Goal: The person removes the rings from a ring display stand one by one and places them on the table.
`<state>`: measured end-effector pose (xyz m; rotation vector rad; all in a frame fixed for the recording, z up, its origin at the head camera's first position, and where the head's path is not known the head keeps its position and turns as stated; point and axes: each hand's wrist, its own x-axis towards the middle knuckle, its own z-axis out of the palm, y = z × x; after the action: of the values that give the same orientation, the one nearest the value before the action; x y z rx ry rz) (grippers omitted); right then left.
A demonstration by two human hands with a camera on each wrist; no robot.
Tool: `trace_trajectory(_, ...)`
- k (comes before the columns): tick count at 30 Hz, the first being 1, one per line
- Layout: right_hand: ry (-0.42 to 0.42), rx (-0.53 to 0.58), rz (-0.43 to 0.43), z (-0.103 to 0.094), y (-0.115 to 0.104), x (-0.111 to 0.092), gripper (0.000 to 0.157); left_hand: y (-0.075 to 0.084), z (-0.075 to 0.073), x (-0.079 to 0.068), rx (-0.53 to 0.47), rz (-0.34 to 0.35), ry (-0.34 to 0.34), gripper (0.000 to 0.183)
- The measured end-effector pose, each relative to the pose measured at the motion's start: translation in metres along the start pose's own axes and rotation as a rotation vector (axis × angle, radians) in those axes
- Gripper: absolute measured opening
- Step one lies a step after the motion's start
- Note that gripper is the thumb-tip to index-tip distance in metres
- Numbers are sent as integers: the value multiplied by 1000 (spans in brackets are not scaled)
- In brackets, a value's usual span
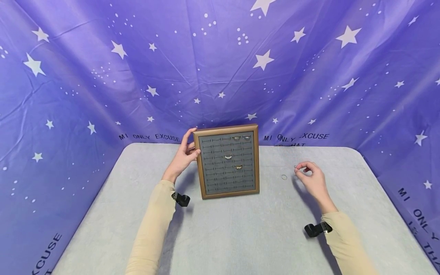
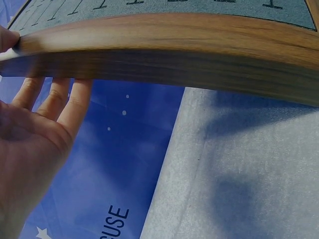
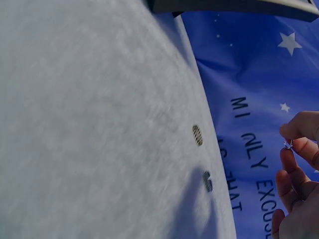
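A ring display board with a wooden frame and a grey slotted panel stands tilted up on the table. My left hand grips its upper left side, thumb at the front and fingers behind. Several rings sit in the slots: a gold one and a silvery one at the top right, a white one mid-board, and a gold one lower down. Off to the right, my right hand pinches a small silvery ring between thumb and fingertips, raised over the table.
A thin ring lies on the grey table between the board and my right hand. In the right wrist view a patterned band and a small dark item lie near the table edge. A purple starry curtain surrounds the table.
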<state>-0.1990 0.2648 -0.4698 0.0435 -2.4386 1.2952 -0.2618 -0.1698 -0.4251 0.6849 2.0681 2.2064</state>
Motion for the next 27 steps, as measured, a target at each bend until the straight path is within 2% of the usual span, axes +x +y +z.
trace_trajectory(11, 7, -113, 22, -12, 20, -8, 8, -1, 0, 0, 1, -2, 0, 75)
trace_trajectory(19, 13, -167, -5, -17, 32, -9, 8, -1, 0, 0, 1, -6, 6, 76)
trace_trajectory(27, -69, -237, 26, -19, 43, -5, 9, -1, 0, 1, -6, -10, 8, 77)
